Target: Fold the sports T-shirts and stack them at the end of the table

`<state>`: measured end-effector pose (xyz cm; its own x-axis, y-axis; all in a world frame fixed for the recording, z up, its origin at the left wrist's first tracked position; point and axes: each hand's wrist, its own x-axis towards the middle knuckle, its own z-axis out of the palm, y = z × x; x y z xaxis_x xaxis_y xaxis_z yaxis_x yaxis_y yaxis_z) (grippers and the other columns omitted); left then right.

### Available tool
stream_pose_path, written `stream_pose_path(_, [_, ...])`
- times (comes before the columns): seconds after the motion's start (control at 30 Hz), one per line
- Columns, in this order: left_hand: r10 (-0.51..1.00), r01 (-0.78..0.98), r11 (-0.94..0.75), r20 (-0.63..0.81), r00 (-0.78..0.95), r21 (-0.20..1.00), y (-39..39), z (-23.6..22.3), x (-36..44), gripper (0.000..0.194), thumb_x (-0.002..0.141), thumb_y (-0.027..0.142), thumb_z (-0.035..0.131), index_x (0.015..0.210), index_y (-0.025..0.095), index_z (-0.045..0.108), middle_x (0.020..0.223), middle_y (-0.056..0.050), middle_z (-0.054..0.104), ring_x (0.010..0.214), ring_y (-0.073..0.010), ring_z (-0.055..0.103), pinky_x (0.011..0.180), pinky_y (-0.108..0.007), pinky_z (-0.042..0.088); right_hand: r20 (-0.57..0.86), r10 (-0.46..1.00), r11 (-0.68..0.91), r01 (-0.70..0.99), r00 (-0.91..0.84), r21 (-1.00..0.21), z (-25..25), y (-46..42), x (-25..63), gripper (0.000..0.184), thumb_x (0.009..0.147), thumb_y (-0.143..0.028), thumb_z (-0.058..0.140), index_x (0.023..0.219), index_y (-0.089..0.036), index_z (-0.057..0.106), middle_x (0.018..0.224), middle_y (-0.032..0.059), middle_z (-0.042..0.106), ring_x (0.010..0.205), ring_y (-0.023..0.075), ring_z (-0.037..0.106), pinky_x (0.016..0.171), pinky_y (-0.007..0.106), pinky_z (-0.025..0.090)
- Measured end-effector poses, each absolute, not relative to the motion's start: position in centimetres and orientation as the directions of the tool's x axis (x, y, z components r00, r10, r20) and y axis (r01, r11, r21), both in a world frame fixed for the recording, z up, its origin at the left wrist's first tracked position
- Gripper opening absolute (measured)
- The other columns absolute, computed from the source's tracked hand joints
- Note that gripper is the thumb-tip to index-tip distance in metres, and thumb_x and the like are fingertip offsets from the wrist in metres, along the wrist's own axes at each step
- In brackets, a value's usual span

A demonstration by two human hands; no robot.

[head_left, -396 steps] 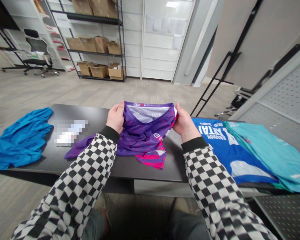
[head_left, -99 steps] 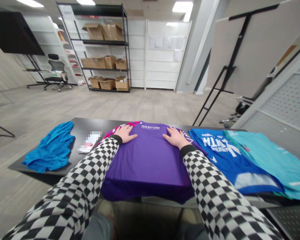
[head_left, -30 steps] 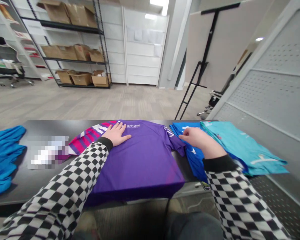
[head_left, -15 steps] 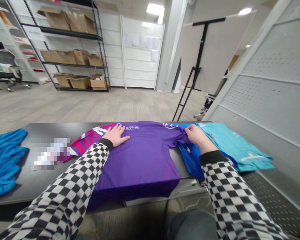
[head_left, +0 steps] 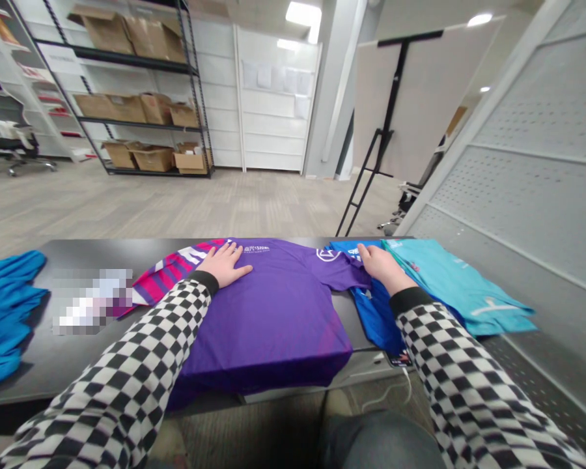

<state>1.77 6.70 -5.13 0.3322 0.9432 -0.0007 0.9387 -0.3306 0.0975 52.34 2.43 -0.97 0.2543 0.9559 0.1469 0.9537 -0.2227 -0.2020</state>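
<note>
The purple shirt point(head_left: 273, 319) lies spread out on the dark surface point(head_left: 90, 254), white lettering by its collar, the hem draped over the near edge. Its pink-striped sleeve point(head_left: 168, 273) runs out to the left; the plain purple sleeve point(head_left: 344, 270), with a round white emblem near its shoulder, reaches right onto a blue shirt point(head_left: 376, 319). The person's left hand point(head_left: 226, 264) rests flat near the collar, fingers fanned wide. The right hand point(head_left: 383, 266) is at the plain sleeve's end, fingers close together, though from here I can't tell whether they grip the cloth. A folded teal shirt point(head_left: 454, 280) lies just to the right of that hand. Over on the left, past a blurred-out item point(head_left: 97, 299), there's a rumpled bright blue cloth point(head_left: 10, 312). Across the floor point(head_left: 254, 202), cardboard boxes point(head_left: 153, 158) sit on a black shelf rack point(head_left: 137, 64), and a perforated panel point(head_left: 532, 150) stands off to the right.
</note>
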Motion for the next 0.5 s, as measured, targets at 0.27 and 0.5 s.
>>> stream_pose_path(0.27, [0.943, 0.935, -0.331, 0.013, 0.332, 0.125, 7.0, -5.5, 1.7, 0.104, 0.105, 0.087, 0.032, 0.184, 0.019, 0.033, 0.190, -0.015, 0.024, 0.179, -0.0380, 0.015, 0.142, -0.066, 0.012, 0.163, 0.985, -0.036, 0.996, 0.048, -0.077, -1.3, 1.8, 52.4, 0.025, 0.109, -0.034, 0.064, 0.120, -0.018, 0.080, 0.124, 0.0174, 0.083, 0.114, 0.0313, 0.077, 0.097, 0.036, 0.053])
stream_pose_path(0.5, [0.942, 0.932, -0.331, 0.003, 0.334, 0.150, 7.0, -5.5, 1.8, 0.108, 0.104, 0.088, 0.034, 0.184, 0.017, 0.030, 0.191, -0.016, 0.022, 0.179, -0.0381, 0.013, 0.142, -0.066, 0.009, 0.151, 0.929, -0.239, 0.861, 0.337, -0.449, 0.0, 2.8, 52.7, 0.031, 0.108, -0.032, 0.056, 0.094, -0.018, 0.080, 0.095, 0.0126, 0.083, 0.091, 0.0265, 0.077, 0.082, 0.033, 0.057])
